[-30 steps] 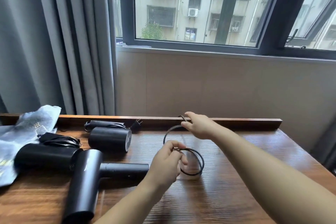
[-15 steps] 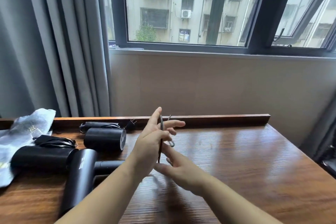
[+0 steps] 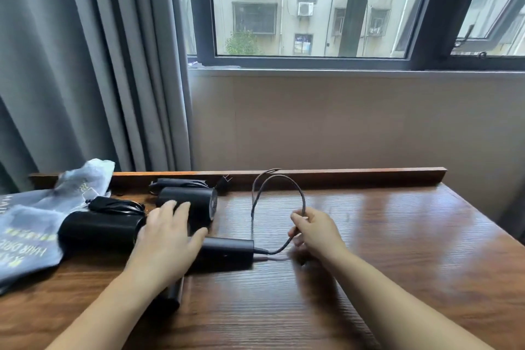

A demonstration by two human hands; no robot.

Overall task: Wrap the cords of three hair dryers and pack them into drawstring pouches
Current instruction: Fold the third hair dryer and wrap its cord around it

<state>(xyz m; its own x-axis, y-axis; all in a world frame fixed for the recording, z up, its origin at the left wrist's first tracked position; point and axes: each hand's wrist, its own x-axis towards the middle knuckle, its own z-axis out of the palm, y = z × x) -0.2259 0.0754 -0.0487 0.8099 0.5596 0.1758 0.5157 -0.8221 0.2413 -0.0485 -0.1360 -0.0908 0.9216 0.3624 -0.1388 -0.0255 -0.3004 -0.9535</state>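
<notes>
Three black hair dryers lie on the left half of the wooden table (image 3: 369, 278). The nearest dryer (image 3: 227, 254) points its handle to the right, and its dark cord (image 3: 284, 187) rises from the handle end in a tall loop. My right hand (image 3: 315, 231) pinches that looped cord just right of the handle. My left hand (image 3: 167, 239) lies spread, fingers straight, over the nearest dryer's body. A second dryer (image 3: 96, 229) with a bundled cord lies to the left. The third dryer (image 3: 187, 200) lies behind, its plug near the back rail.
Grey printed drawstring pouches (image 3: 34, 224) are heaped at the table's left edge. A raised wooden rail (image 3: 355, 175) runs along the table's back. Grey curtains (image 3: 85, 65) hang at left, and a window sits above the wall. The right side of the table is bare wood.
Both hands were together above the table centre with the cord. Now my left hand has dropped onto the nearest dryer and my right hand holds the cord loop out to the right.
</notes>
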